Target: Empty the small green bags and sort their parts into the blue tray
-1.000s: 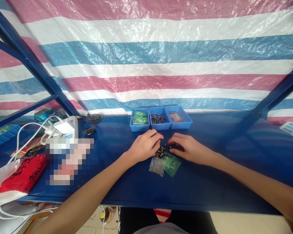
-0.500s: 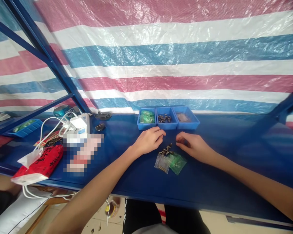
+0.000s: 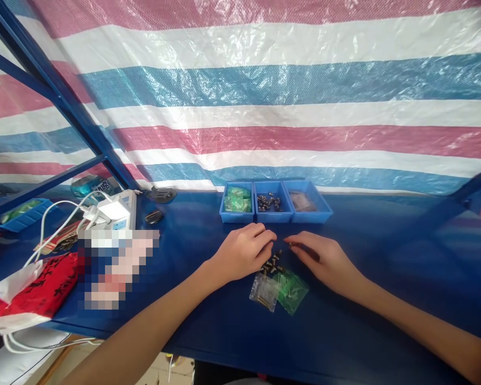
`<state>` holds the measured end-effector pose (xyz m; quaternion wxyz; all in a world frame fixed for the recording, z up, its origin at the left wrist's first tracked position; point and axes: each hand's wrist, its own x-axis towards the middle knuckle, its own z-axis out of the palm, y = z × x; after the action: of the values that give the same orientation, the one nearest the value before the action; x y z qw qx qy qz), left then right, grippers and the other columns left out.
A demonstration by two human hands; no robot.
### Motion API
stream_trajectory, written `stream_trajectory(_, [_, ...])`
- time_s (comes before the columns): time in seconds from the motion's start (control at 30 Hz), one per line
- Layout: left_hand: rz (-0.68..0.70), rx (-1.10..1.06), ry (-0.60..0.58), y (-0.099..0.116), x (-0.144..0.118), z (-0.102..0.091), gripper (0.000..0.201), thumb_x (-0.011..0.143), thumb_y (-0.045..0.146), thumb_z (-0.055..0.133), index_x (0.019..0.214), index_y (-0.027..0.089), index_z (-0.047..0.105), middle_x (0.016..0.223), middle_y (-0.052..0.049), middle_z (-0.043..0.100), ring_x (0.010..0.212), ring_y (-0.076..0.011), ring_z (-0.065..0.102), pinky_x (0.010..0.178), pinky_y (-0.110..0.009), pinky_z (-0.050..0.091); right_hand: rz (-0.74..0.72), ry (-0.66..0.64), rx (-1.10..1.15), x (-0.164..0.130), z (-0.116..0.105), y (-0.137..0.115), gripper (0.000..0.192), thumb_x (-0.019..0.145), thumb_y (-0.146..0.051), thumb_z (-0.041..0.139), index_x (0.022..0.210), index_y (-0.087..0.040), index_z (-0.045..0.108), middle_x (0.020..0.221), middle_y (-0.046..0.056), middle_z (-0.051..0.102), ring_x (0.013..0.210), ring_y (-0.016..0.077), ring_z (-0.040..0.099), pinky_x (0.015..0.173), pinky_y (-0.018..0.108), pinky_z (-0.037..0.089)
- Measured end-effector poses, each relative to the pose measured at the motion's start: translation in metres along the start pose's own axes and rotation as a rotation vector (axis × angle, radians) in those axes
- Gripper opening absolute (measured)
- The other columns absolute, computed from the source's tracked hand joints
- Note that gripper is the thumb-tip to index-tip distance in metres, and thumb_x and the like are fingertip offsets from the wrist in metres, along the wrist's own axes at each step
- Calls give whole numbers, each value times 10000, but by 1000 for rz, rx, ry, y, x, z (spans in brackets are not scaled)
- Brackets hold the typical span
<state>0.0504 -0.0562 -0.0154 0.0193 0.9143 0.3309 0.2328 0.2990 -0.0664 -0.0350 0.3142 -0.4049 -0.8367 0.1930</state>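
Observation:
A small heap of dark metal parts (image 3: 273, 263) lies on the blue table (image 3: 369, 299). My left hand (image 3: 242, 251) rests curled just left of the heap, fingertips close to it. My right hand (image 3: 323, 258) lies to the right, thumb and forefinger pinched on a small dark part (image 3: 291, 245). In front of the heap lie a clear bag (image 3: 264, 291) of brass-coloured parts and a green bag (image 3: 291, 289). Behind the hands stand three blue trays: the left tray (image 3: 235, 215) with green bags, the middle tray (image 3: 273, 215) with dark parts, the right tray (image 3: 307, 216) with a brownish bag.
At the left are a white power strip (image 3: 118, 208) with white cables, a red packet (image 3: 36, 291), a blurred patch and a blue tray (image 3: 20, 216). A striped tarp (image 3: 264, 96) hangs behind the table. Blue frame bars (image 3: 64, 101) slant at the left.
The camera view has shifted slightly. My right hand has closed its fingertips on a small part and moved a little toward the heap; my left hand stays beside it.

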Motion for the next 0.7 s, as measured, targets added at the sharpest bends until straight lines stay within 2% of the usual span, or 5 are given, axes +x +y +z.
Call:
stream_trajectory(0.1, [6,-1,-2,2,0,0,262,1060,238,390,1177,179,617,1008,-69,650,914,-191,640,750,-300,514,-9,-9,7,0,0,0,219,1046,-303,474,1153,-250,657,978,77,729,802,230,698,674,360,545])
stream_trajectory(0.23, [3,-12,-4,1,-1,6,256,1057,228,390,1172,180,614,1009,-66,647,893,-185,637,714,-290,503,-30,-21,-1,-1,0,-1,181,1050,-309,478,1101,-249,641,948,67,714,795,225,686,686,358,533])
stream_trajectory(0.47, [-21,-56,13,1,-2,13,241,1050,227,414,1163,180,622,1021,-58,649,898,-177,646,697,-284,502,18,5,-23,-4,0,-2,105,1022,-308,548,961,-236,594,799,12,660,616,166,591,565,301,465])
stream_trajectory(0.57, [-47,-70,24,0,-1,13,230,1043,216,427,1164,182,620,1040,-54,653,930,-179,654,708,-281,508,11,25,-28,-5,2,0,87,1024,-298,540,1017,-237,601,864,24,692,675,175,642,591,293,490])
stream_trajectory(0.7, [-77,-82,25,-2,-1,11,228,1042,214,431,1164,186,621,1062,-57,659,947,-179,660,728,-277,519,-25,51,-30,-5,4,3,156,1044,-286,497,1137,-243,615,1030,56,738,869,208,715,727,306,544])
